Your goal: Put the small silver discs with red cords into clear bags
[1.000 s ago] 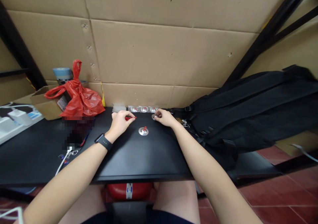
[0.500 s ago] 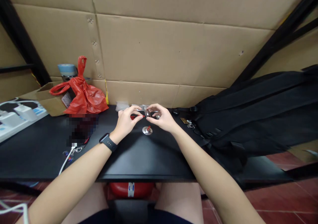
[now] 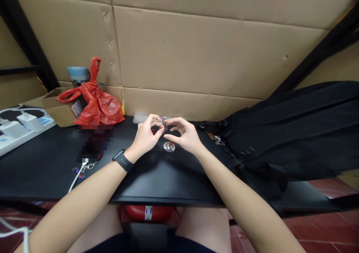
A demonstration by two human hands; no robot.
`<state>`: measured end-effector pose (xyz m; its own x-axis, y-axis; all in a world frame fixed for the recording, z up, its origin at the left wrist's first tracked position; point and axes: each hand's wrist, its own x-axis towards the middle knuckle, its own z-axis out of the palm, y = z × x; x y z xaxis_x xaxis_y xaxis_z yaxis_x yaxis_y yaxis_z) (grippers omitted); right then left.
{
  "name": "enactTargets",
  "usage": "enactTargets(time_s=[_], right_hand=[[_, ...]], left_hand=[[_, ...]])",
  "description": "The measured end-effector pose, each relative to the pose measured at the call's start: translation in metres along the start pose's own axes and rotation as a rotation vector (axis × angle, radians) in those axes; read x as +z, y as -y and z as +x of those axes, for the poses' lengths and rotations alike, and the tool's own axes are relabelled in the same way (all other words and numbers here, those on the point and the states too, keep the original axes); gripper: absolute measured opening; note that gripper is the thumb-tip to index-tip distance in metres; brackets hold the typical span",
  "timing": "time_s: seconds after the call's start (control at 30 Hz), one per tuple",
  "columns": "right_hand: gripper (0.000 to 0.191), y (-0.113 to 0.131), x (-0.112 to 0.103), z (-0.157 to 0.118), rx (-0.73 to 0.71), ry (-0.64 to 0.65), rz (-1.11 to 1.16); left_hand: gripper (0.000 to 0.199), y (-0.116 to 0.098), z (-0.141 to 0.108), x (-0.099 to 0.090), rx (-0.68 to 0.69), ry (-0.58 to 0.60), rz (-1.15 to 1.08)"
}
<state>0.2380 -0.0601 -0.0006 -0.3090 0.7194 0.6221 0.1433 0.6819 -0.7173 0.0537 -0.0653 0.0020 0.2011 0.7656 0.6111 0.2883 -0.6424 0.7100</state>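
A small metal cymbal (image 3: 165, 128) with a red cord is held up between my two hands, seen nearly edge-on. My left hand (image 3: 148, 133) is closed from the left side, thumb and fingertips at the cymbal's face and its red cord (image 3: 153, 131). From the right, my right hand (image 3: 185, 134) grips the rim between thumb and forefinger, with its other fingers curled loosely behind. On the black table (image 3: 168, 182) just below them lies a second small cymbal (image 3: 169, 147), dome up, its red cord standing from the centre. My fingers partly hide the held cymbal.
Clear plastic packaging (image 3: 140, 117) lies behind my hands by the cardboard wall (image 3: 179, 58). At left are a red plastic bag (image 3: 98, 105), a cardboard box (image 3: 60, 109) and a white power strip (image 3: 30, 131). A black backpack (image 3: 303, 133) and keys (image 3: 220, 141) are at right.
My left fingertips have moved in against the cymbal, where they were pinching its red cord apart from it. The held cymbal has turned more edge-on. The view has shifted slightly.
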Motion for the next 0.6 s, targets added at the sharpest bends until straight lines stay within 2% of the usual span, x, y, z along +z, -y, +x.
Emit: enactTargets(time_s=[0.17, 0.37, 0.6], right_hand=[[0.043, -0.002, 0.003, -0.001, 0.03, 0.005, 0.01], [0.028, -0.008, 0.004, 0.0, 0.14, 0.039, 0.043], [0.025, -0.013, -0.001, 0.001, 0.053, 0.098, -0.163]], left_hand=[[0.024, -0.001, -0.001, 0.0, -0.008, -0.011, 0.054], [0.025, -0.007, -0.003, -0.001, -0.007, -0.049, 0.289], [0.024, -0.008, -0.005, 0.0, 0.027, -0.054, 0.302]])
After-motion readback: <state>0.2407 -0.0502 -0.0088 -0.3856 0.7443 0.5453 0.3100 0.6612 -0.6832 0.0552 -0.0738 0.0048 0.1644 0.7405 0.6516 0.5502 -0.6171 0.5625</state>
